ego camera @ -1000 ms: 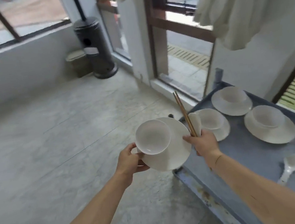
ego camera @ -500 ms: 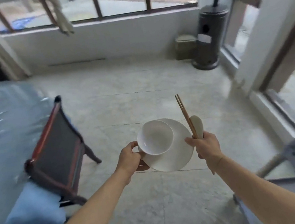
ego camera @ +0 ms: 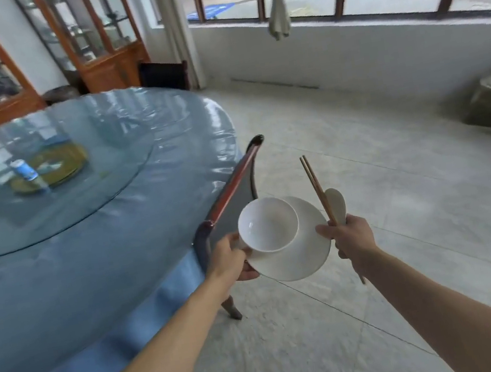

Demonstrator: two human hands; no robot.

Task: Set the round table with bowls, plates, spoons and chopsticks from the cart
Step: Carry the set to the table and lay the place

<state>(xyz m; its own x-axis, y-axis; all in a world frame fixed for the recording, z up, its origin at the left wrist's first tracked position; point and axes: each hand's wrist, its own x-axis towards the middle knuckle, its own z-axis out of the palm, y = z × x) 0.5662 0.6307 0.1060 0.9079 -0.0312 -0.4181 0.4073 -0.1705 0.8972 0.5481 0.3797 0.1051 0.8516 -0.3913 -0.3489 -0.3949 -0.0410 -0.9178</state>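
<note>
My left hand (ego camera: pixel 231 261) grips the left rim of a white plate (ego camera: pixel 301 254), and a white bowl (ego camera: pixel 267 224) sits on that plate's left half. My right hand (ego camera: pixel 353 237) is closed around a pair of brown chopsticks (ego camera: pixel 316 188) and a white spoon (ego camera: pixel 336 208), both pointing up and away. The plate hangs in the air over the floor, just right of the round table (ego camera: pixel 87 261), which is draped in blue cloth under shiny plastic. The cart is out of view.
A red-framed chair (ego camera: pixel 231 188) stands against the table's right edge, right beside my left hand. A glass turntable (ego camera: pixel 53 192) with a small can (ego camera: pixel 25 170) sits mid-table. Wooden cabinets line the far left wall, a window wall the back. Pale tiled floor spreads to the right.
My view has swung left from the cart past the heater to the round table. Both hands keep the same hold on plate, bowl, chopsticks and spoon.
</note>
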